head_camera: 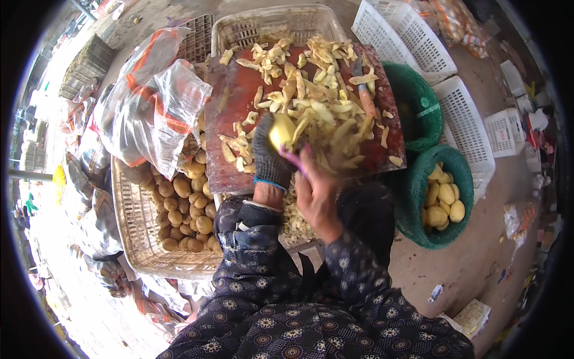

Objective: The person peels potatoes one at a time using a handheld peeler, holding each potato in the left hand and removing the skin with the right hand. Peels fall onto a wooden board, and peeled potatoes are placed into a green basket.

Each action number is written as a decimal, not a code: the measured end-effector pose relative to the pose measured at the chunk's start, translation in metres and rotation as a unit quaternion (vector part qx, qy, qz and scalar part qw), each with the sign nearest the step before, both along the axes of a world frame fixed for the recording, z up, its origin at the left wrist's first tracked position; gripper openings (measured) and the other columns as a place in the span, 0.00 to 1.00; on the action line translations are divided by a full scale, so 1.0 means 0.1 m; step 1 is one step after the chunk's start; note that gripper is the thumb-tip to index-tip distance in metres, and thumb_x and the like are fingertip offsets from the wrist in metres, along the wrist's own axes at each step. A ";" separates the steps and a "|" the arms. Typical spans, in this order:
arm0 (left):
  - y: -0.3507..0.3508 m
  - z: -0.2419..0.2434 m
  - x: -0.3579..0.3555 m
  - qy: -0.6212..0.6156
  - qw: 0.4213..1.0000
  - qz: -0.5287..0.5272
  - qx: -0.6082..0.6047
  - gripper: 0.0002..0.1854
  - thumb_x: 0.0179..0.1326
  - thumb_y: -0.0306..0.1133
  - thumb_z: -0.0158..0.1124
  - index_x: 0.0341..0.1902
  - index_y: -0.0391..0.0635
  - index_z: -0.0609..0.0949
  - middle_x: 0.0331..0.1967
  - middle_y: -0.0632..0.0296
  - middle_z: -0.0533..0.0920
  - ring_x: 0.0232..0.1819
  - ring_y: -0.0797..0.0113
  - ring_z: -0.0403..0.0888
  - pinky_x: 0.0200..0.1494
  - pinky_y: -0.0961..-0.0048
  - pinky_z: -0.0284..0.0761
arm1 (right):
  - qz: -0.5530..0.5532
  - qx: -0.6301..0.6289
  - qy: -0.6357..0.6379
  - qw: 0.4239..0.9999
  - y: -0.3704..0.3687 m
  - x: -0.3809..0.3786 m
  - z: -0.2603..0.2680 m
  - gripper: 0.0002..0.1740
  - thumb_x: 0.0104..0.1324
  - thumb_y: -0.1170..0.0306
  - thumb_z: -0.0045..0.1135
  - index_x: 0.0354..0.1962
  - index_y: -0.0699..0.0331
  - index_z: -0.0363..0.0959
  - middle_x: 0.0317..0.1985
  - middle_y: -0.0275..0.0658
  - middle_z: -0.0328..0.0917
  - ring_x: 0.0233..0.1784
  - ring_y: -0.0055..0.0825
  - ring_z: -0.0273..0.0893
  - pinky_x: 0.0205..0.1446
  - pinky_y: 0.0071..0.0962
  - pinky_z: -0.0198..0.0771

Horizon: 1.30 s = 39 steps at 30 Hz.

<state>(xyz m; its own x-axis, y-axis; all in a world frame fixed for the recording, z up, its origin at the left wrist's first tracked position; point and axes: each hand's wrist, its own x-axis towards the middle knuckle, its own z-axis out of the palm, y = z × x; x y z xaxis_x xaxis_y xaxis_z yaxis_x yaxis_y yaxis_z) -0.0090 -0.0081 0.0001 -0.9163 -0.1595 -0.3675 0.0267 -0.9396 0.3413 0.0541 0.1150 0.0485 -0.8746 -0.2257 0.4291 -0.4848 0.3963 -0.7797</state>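
My left hand (272, 155), in a dark knitted glove, holds a potato (282, 131) whose visible side is pale yellow and peeled. My bare right hand (317, 193) grips a purple-handled peeler (293, 158) against the potato's lower right side; its blade is hard to make out. Both hands are over the near part of a worn red board (233, 96). Potato peelings (320, 112) lie heaped across this board. A knife with an orange handle (367, 101) rests among them on the right.
Unpeeled potatoes (184, 206) fill part of a plastic crate (130, 229) at left, under a clear plastic sack (152, 103). On the right, peeled potatoes (444, 197) sit in a green mesh-lined container (406, 208), beside another green container (432, 112) and white crates (466, 121).
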 end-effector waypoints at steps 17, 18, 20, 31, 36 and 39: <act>-0.03 -0.06 0.26 -0.090 0.974 0.107 -0.180 0.19 0.58 0.52 0.59 0.42 0.51 0.74 0.33 0.60 0.79 0.32 0.63 0.79 0.34 0.67 0.79 | 0.005 -0.076 -0.025 0.997 -0.22 0.28 -0.24 0.26 0.62 0.78 0.47 0.60 0.69 0.62 0.46 0.58 0.74 0.41 0.43 0.78 0.46 0.32 0.71; -0.03 -0.10 0.30 -0.099 0.975 0.106 -0.170 0.19 0.58 0.52 0.58 0.42 0.51 0.74 0.33 0.60 0.79 0.32 0.63 0.79 0.34 0.67 0.79 | 0.016 -0.116 -0.124 0.985 -0.17 0.30 -0.17 0.25 0.62 0.77 0.47 0.59 0.69 0.63 0.45 0.56 0.75 0.40 0.36 0.77 0.45 0.30 0.70; -0.08 -0.02 0.27 -0.097 0.979 0.103 -0.148 0.19 0.58 0.52 0.58 0.42 0.51 0.74 0.33 0.60 0.79 0.33 0.63 0.78 0.34 0.67 0.78 | 0.031 -0.199 -0.247 0.948 -0.11 0.21 -0.03 0.23 0.63 0.76 0.47 0.57 0.69 0.66 0.40 0.45 0.75 0.37 0.24 0.72 0.42 0.23 0.68; -0.12 0.10 0.10 -0.080 0.978 0.122 -0.150 0.19 0.58 0.52 0.58 0.43 0.51 0.74 0.35 0.60 0.79 0.35 0.63 0.78 0.35 0.66 0.78 | -0.035 -0.109 -0.025 0.993 -0.36 0.03 -0.13 0.25 0.63 0.80 0.43 0.59 0.71 0.62 0.50 0.54 0.75 0.49 0.35 0.77 0.52 0.28 0.68; -0.16 0.10 0.08 -0.088 0.978 0.129 -0.138 0.19 0.58 0.52 0.57 0.43 0.51 0.74 0.35 0.60 0.79 0.36 0.63 0.78 0.36 0.66 0.78 | 0.033 -0.092 -0.237 0.967 -0.18 0.21 -0.08 0.26 0.62 0.79 0.47 0.59 0.70 0.62 0.48 0.55 0.76 0.49 0.42 0.77 0.52 0.26 0.69; -0.17 0.14 0.05 -0.096 0.983 0.115 -0.106 0.19 0.59 0.52 0.57 0.43 0.51 0.75 0.35 0.61 0.79 0.36 0.63 0.78 0.36 0.66 0.77 | 0.039 -0.146 -0.098 0.984 -0.14 0.15 -0.12 0.24 0.62 0.79 0.46 0.57 0.71 0.64 0.47 0.51 0.77 0.46 0.33 0.77 0.50 0.24 0.69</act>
